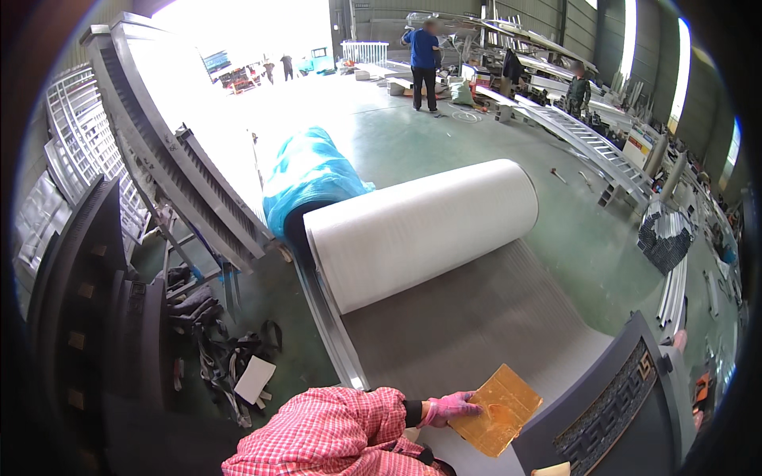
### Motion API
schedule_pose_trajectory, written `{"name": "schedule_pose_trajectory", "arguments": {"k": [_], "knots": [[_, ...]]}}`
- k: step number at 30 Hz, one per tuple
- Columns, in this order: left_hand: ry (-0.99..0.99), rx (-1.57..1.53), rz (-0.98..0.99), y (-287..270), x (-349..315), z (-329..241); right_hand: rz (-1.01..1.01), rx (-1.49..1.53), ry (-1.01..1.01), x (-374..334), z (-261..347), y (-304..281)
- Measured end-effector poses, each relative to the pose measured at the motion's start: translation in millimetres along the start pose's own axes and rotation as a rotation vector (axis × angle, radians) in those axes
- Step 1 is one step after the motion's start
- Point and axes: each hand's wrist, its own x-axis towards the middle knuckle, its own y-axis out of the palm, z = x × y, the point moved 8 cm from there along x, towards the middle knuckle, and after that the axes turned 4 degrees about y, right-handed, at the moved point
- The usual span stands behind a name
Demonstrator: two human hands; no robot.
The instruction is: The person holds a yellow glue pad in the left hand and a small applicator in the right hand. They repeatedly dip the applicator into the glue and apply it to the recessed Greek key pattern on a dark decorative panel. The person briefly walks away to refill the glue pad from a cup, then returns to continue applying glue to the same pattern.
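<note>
- The left hand [451, 408], in a pink glove, pinched a golden-brown sheet [502, 411] near its left corner, the fingers pressed against the edge.
- That sheet was at the lower middle of the view, tilted cornerwise, its face turned up and marked by a duller patch near the fingers.
- A red checked sleeve [317, 420] with a dark cuff [413, 413] led to this hand from the lower left.
- A small pink patch [680, 341] showed by the right end of a dark panel [548, 446]; one cannot tell whether it was the right hand, nor how that hand's fingers stood.
- The dark panel stood just right of the golden-brown sheet and carried a strip of angular relief [607, 401], partly gold.
- Beyond the hand, a grey covering [452, 317] stretched under a thick white roll [421, 230], with a metal rail [329, 337] along its left side.
- A roll in blue wrapping [309, 163] lay behind the white one, on the left.
- On the green floor [305, 349] to the left, a pale board [255, 380] lay beside dark straps [214, 357].
- Far back, a person in a blue top [424, 51] stood near stacked metal lengths.
</note>
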Motion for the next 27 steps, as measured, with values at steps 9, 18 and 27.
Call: {"name": "schedule_pose_trajectory", "arguments": {"k": [9,18,27], "knots": [[0.0,0.084,0.025,-33,50,-104,0.142,0.319,0.093,96,-18,62],[0.084,0.0,0.012,-65,59,-153,0.259,0.391,0.249,141,-41,109],[0.247,0.057,-0.155,-97,55,-196,0.257,0.009,-0.054,105,67,247]]}}
